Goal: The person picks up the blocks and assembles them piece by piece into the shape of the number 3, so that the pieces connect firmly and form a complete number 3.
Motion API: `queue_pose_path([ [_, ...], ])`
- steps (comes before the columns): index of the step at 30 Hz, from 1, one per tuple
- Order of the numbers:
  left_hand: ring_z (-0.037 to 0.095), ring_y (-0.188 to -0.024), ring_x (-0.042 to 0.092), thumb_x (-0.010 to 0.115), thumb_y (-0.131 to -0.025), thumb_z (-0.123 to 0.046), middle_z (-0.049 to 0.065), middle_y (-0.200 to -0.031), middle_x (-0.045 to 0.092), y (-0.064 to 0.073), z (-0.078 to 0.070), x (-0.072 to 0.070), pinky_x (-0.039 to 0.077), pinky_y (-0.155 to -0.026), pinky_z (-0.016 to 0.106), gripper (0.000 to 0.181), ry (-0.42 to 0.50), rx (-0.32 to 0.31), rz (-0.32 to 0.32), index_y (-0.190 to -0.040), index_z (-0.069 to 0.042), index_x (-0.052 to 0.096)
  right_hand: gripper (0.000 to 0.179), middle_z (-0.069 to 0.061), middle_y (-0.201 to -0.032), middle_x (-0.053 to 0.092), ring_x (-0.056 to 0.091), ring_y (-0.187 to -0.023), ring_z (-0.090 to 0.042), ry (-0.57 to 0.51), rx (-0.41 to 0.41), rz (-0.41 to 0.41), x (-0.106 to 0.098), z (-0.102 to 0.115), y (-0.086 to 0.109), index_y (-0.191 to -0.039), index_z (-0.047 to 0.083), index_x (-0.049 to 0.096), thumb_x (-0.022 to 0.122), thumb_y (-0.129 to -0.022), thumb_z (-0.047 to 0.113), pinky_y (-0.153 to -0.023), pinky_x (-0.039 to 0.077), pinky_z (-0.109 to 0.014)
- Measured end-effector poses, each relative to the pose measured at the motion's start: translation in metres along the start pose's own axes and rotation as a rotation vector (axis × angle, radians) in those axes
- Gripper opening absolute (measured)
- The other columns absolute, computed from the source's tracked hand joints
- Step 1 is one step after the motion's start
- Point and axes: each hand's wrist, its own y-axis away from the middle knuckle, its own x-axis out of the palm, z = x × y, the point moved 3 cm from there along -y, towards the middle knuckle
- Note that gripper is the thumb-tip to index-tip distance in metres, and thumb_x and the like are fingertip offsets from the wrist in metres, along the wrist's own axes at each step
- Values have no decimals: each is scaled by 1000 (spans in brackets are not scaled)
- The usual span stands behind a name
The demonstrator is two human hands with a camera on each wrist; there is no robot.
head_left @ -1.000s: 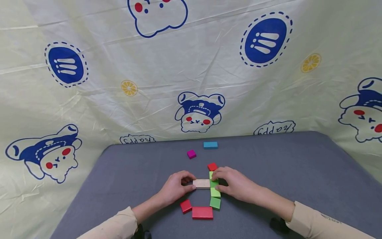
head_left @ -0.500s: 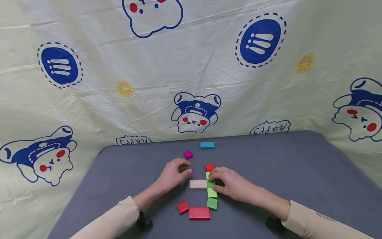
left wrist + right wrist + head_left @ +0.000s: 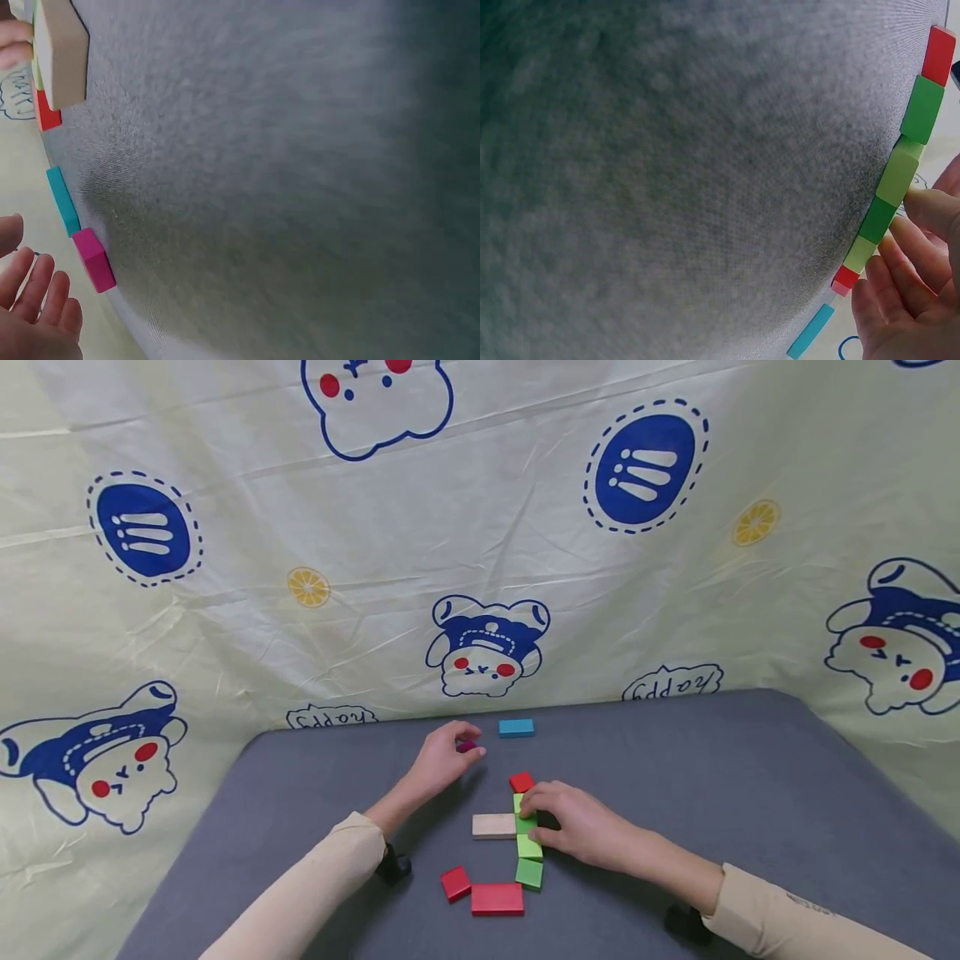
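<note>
My left hand (image 3: 441, 758) is over a magenta cube (image 3: 466, 747) at the back of the table, thumb and fingers on either side of it. A gap shows between the fingers and the magenta cube in the left wrist view. My right hand (image 3: 583, 828) holds the dark green block (image 3: 527, 823) in a row of green blocks with thumb and forefinger. Light green blocks (image 3: 897, 174) lie at both ends of it. A pale wooden block (image 3: 493, 827) meets the row from the left.
A blue block (image 3: 516, 728) lies at the table's back edge. One red cube (image 3: 522, 782) tops the row; another green block (image 3: 528, 874) is at its near end. Closer to me are a red block (image 3: 497, 900) and a tilted red cube (image 3: 455, 883). A printed curtain (image 3: 375, 527) hangs behind.
My left hand has let go of the pale wooden block and moved away from me to the magenta cube. My right hand has stayed at the green row. The view has shifted slightly.
</note>
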Motion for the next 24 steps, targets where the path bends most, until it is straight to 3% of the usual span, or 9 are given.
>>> queue_pose_path([
  [12,24,-105,62,72,-91,-16,9,-114,67,-36,12,12,49,-92,39,32,-14,-40,1,-120,-4,66,24,5,-117,60,53,-110,-17,-4,17,16,-1,3,-2,-111,16,71,76,-87,20,-94,47,-43],
  [24,26,-106,61,70,-91,-12,12,-115,67,-53,11,17,47,-95,40,32,-8,-89,40,-121,-2,65,24,5,-116,60,53,-109,-16,-10,19,17,-1,2,0,-110,15,71,76,-87,19,-93,48,-42],
])
